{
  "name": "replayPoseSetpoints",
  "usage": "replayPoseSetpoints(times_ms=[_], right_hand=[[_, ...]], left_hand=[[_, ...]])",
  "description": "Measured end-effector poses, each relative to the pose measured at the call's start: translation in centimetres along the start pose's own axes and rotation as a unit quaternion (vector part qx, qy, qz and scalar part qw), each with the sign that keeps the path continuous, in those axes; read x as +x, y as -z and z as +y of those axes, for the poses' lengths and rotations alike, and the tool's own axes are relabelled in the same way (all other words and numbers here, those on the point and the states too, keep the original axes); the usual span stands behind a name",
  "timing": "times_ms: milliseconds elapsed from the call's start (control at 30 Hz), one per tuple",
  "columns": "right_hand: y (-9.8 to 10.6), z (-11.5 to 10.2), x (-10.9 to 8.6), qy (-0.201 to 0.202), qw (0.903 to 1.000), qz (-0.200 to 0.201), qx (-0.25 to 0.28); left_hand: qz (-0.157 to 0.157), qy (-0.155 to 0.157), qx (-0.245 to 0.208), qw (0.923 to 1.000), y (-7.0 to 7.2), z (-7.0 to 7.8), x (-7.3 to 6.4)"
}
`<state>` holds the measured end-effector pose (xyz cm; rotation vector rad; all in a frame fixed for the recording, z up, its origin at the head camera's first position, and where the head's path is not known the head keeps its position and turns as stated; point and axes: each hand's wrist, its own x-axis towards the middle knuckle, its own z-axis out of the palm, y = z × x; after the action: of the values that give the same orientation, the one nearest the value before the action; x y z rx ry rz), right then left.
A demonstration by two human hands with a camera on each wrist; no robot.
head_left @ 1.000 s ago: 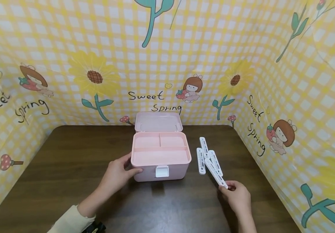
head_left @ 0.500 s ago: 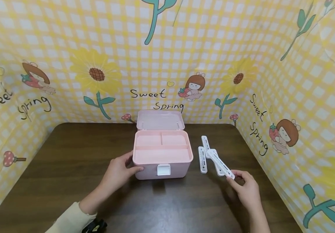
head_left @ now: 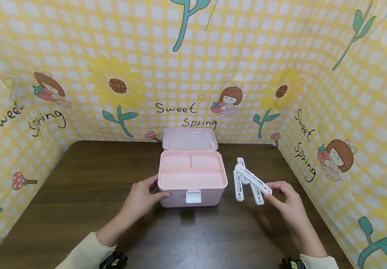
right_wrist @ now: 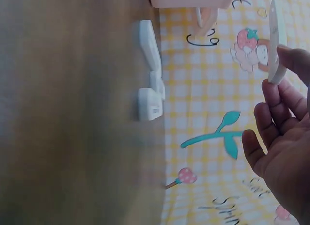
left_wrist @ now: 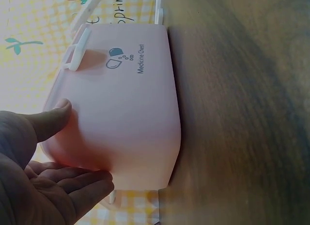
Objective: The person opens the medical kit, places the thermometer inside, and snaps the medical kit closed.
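I saw L hand (head_left: 143,197) clamped on near corner of pink Medicine Chest box (head_left: 210,197), ctr frame; R hand (head_left: 289,201) pinched white thermometer (head_left: 253,179) above 3 more thermometers (head_left: 238,188), ctr-right, on tbl (head_left: 186,243).

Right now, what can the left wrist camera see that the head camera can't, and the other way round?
Only the left wrist view shows readable words, "Medicine Chest", and a capsule picture on the box. Only the head view shows the three compartments inside and both sleeves. Both show the left hand touching the box, its white latch and the table.
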<state>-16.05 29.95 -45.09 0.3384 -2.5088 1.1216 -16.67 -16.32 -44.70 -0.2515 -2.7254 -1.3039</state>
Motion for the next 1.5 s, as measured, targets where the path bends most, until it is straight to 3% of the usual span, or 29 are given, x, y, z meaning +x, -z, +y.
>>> replayPoseSetpoints(times_ms=[500,900,1300,1500], right_hand=[[0.3,-2.2,4.5,0.071,0.9916,-0.107,0.014],[1.0,-7.8,6.6,0.098,0.9822,-0.160,0.006],[-1.4,-5.3,9.2,0.145,0.9703,-0.194,-0.005],[-1.9,-5.7,10.0,0.151,0.9644,-0.217,-0.008]], left_hand=[[-0.002,0.009,0.003,1.0000,0.0,0.0,0.0],[-0.006,0.016,0.011,0.9998,0.1,0.1,0.0],[0.000,0.004,0.025,0.9997,0.0,-0.1,0.0],[0.003,0.001,0.027,0.9996,0.0,0.0,0.1]])
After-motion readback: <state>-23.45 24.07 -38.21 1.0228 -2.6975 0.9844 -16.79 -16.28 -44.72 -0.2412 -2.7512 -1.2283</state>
